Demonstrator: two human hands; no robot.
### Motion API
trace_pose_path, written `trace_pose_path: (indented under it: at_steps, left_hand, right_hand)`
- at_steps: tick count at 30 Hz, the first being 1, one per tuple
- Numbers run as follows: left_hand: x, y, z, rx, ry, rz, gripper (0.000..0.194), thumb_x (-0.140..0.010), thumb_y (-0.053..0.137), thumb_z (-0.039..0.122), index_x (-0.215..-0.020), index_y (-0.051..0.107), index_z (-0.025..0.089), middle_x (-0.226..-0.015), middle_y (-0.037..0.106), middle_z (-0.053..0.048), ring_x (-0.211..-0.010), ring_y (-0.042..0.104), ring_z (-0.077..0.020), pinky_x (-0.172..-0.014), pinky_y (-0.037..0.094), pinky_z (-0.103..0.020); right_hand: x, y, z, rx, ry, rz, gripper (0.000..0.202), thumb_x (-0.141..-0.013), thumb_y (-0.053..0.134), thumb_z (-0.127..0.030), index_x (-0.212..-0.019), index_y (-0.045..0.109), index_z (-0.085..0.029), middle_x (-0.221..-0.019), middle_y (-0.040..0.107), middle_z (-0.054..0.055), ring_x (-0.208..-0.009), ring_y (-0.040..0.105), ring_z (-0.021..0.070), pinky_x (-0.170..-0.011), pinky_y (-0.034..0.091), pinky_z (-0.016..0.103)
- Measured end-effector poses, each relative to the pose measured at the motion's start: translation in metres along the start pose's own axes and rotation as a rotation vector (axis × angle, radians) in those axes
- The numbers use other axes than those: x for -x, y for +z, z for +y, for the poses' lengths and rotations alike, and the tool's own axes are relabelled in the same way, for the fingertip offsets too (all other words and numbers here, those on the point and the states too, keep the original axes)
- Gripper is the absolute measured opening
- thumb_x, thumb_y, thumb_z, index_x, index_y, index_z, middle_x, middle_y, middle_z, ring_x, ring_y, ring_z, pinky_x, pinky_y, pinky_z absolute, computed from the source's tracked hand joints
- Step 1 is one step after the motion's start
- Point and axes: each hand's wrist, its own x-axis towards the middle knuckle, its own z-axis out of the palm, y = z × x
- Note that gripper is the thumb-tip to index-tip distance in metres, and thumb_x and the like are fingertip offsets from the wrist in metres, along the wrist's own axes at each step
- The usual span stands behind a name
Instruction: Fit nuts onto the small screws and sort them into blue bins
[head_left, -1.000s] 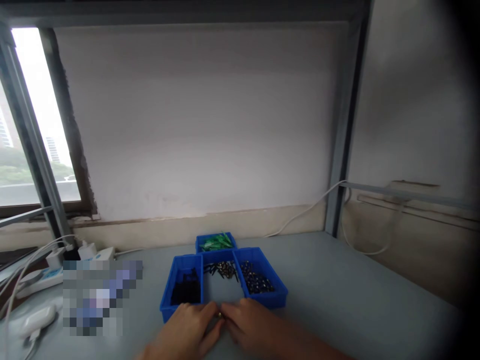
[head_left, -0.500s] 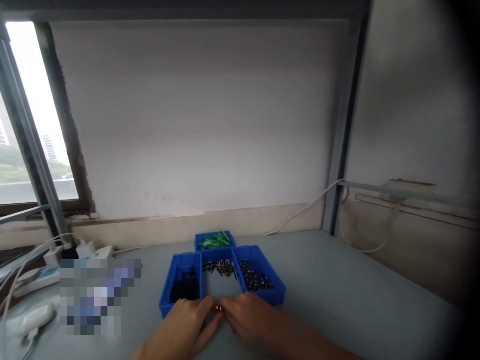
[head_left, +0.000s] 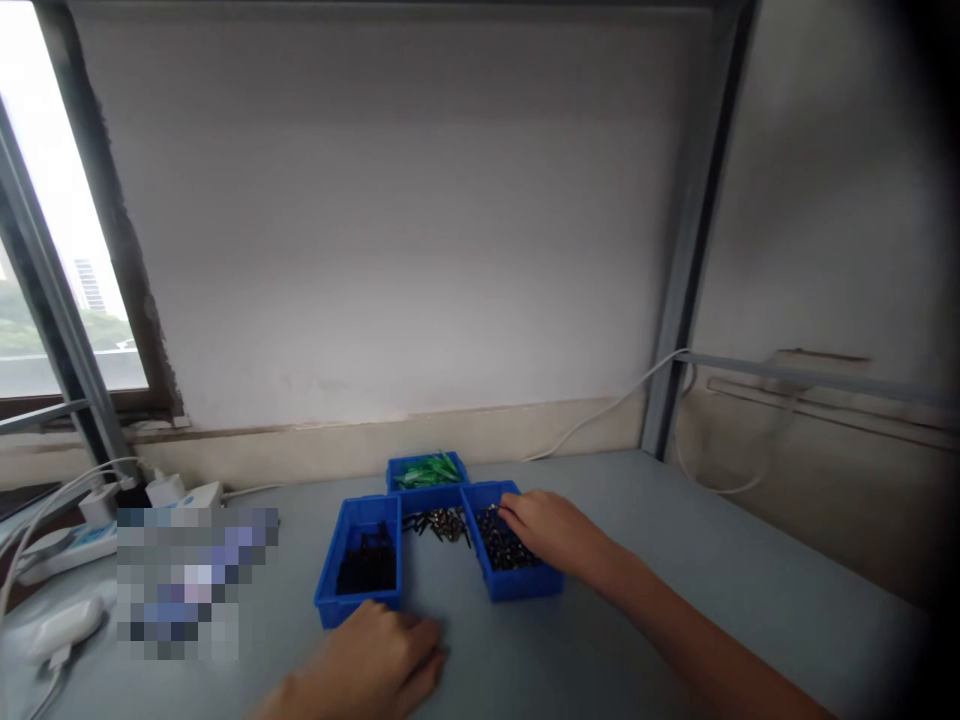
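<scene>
My right hand [head_left: 551, 530] is over the right blue bin [head_left: 525, 583], its fingers pinched together above the small dark and shiny metal parts [head_left: 504, 545]; what they hold, if anything, is too small to name. Near the front of the left blue bin [head_left: 358, 603], which holds black parts [head_left: 367, 568], my left hand [head_left: 390, 650] rests low with its fingers curled closed. Whatever lies inside it is hidden. A loose pile of small dark and metallic pieces [head_left: 442, 524] lies on the table between the two bins.
Behind the pile stands a blue bin [head_left: 426, 492] with green pieces [head_left: 429, 470]. At the left are a white power strip [head_left: 97, 540] with plugs and cables, a white device [head_left: 71, 628] and a pixelated object. A metal post [head_left: 675, 300] rises at the back right.
My hands have come apart. The right one moved away to the right bin, while the left one stayed near the front. The small shiny piece between them is no longer visible.
</scene>
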Motion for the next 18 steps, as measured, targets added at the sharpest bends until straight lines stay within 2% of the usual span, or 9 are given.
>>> trace_pose_path:
  at_steps: [2,5,8,10,13,18]
  left_hand:
    - [0.0,0.0,-0.001,-0.002,-0.001,-0.001,0.02,-0.089,0.037,0.024,-0.08,0.054,0.019,-0.074,0.067,-0.001,-0.064,0.065,-0.0174,-0.058,0.049,-0.024]
    - [0.001,0.001,-0.002,-0.001,0.003,0.011,0.02,-0.088,0.037,0.024,-0.079,0.054,0.019,-0.073,0.066,-0.001,-0.063,0.065,-0.0157,-0.058,0.047,-0.022]
    - [0.001,0.003,-0.003,-0.007,0.008,0.018,0.02,-0.088,0.037,0.024,-0.079,0.054,0.019,-0.072,0.066,-0.001,-0.063,0.065,-0.0158,-0.058,0.047,-0.022]
    - [0.001,0.005,-0.004,-0.011,0.011,0.017,0.02,-0.089,0.036,0.025,-0.079,0.053,0.019,-0.073,0.066,0.0,-0.064,0.065,-0.017,-0.057,0.047,-0.023]
    - [0.001,0.007,-0.004,-0.018,0.006,0.021,0.02,-0.089,0.035,0.025,-0.08,0.053,0.02,-0.074,0.066,0.0,-0.064,0.065,-0.0177,-0.057,0.047,-0.025]
    - [0.001,0.004,-0.003,-0.026,0.008,-0.014,0.023,-0.09,0.034,0.026,-0.08,0.053,0.019,-0.073,0.066,-0.001,-0.064,0.065,-0.018,-0.057,0.048,-0.025]
  right_hand:
    - [-0.002,0.001,0.002,-0.062,-0.016,0.009,0.028,-0.09,0.036,-0.027,-0.086,0.061,-0.017,-0.078,0.064,0.007,-0.072,0.059,0.0179,-0.061,0.036,0.026]
    - [-0.002,0.002,-0.007,-0.18,-0.096,0.097,0.026,-0.09,0.035,-0.025,-0.086,0.06,-0.017,-0.084,0.063,0.005,-0.079,0.057,0.016,-0.069,0.037,0.026]
    - [0.003,0.007,-0.025,-0.214,-0.303,0.109,0.022,-0.089,0.038,-0.021,-0.088,0.059,-0.016,-0.086,0.061,0.004,-0.086,0.053,0.0147,-0.076,0.037,0.026]
    - [0.007,0.012,-0.035,-0.12,-0.425,0.063,0.015,-0.084,0.046,-0.024,-0.083,0.059,-0.016,-0.084,0.06,0.005,-0.086,0.051,0.0175,-0.079,0.036,0.029]
    - [0.014,0.015,-0.042,-0.02,-0.411,0.047,0.012,-0.082,0.051,-0.024,-0.084,0.058,-0.015,-0.087,0.059,0.007,-0.089,0.05,0.0198,-0.08,0.036,0.033]
    - [0.014,0.015,-0.041,0.073,-0.374,0.054,0.012,-0.083,0.045,-0.017,-0.084,0.057,-0.014,-0.083,0.058,0.007,-0.085,0.05,0.0214,-0.075,0.038,0.036]
